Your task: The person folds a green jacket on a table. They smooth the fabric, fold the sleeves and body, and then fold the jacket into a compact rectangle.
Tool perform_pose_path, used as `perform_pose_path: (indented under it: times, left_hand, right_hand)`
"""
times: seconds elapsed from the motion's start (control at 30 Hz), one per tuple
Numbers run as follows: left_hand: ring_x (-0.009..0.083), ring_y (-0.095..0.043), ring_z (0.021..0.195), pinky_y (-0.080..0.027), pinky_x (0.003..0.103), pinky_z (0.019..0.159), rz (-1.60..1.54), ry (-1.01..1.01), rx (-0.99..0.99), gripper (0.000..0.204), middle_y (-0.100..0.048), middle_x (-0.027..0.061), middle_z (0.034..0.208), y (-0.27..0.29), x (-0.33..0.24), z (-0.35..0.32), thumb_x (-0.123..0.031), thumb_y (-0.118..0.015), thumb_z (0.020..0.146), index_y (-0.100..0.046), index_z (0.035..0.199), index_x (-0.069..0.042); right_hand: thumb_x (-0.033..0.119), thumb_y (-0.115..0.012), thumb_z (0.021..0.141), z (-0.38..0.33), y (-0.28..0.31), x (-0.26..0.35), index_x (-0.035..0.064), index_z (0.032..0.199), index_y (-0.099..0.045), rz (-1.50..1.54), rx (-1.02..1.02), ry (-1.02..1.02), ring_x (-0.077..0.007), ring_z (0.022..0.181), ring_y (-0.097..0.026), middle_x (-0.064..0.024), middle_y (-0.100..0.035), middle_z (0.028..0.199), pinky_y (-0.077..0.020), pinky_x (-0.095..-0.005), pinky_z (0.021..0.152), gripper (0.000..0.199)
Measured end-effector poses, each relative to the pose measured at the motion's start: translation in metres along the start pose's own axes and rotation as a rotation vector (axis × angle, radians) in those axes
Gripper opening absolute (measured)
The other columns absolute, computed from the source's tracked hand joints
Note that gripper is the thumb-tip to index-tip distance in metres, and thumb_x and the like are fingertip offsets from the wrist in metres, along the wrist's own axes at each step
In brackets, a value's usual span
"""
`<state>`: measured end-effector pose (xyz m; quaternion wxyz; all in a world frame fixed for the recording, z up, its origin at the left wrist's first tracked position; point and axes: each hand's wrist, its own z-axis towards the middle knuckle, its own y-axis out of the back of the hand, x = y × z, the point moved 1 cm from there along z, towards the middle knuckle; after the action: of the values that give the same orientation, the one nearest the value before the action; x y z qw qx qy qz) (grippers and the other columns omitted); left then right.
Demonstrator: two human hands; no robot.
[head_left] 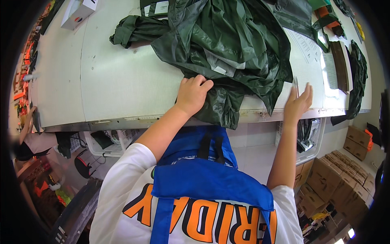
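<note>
A dark green, shiny rain jacket [227,30] lies bunched on the white table, one sleeve stretched to the left. Grey mesh lining and a small white label show in its folds. My left hand [194,93] is closed on the jacket's near edge, fingers curled into the fabric; part of the cloth hangs over the table's front edge. To the right of the jacket, apart from it, my right hand [298,102] is raised with fingers spread. A thin, clear pen-like stick [296,84] shows between its thumb and fingers; whether they touch it I cannot tell.
Printed sheets [304,45] and a brown-and-white stack [340,67] lie at the right. A white box [79,13] stands at the far left. White baskets [109,142] sit under the table edge. Cardboard boxes [337,179] are piled lower right. Another person's arm [30,126] shows at far left.
</note>
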<state>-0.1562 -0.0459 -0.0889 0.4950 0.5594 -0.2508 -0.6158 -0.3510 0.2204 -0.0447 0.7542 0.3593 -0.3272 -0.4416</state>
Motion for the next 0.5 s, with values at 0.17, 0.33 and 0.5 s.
perform_pose_path:
  times: [0.17,0.33,0.5]
  left_hand:
    - [0.023,-0.059,0.085,-0.04,0.039,0.074,-0.009,0.026,0.092,0.023,-0.056,0.0024,0.089,0.0,0.004,0.0,-0.01,-0.065,0.076,-0.06,0.098,-0.014]
    - [0.0248,-0.056,0.096,-0.039,0.039,0.086,0.113,-0.12,0.059,0.037,-0.059,0.0053,0.104,0.059,-0.028,0.011,-0.029,-0.067,0.08,-0.06,0.11,-0.009]
    - [0.0257,-0.061,0.086,-0.044,0.038,0.081,-0.09,-0.238,0.299,0.032,-0.065,0.0078,0.089,0.024,-0.007,-0.013,-0.031,-0.064,0.084,-0.06,0.105,-0.007]
  right_hand:
    - [0.024,-0.079,0.061,-0.091,0.054,0.139,0.0131,0.109,-0.062,0.529,0.578,0.62,-0.0229,0.104,-0.056,-0.0048,-0.06,0.113,-0.0416,-0.0406,0.089,0.052]
    - [0.017,-0.071,0.073,-0.1,0.002,0.119,0.0101,0.096,-0.066,0.75,0.716,0.471,-0.0277,0.088,-0.06,-0.0086,-0.065,0.093,-0.046,-0.0404,0.078,0.025]
    - [0.017,-0.069,0.078,-0.08,-0.008,0.12,0.0072,0.102,-0.062,0.763,0.936,0.107,-0.0348,0.08,-0.06,-0.0143,-0.064,0.088,-0.0476,-0.0422,0.072,0.027]
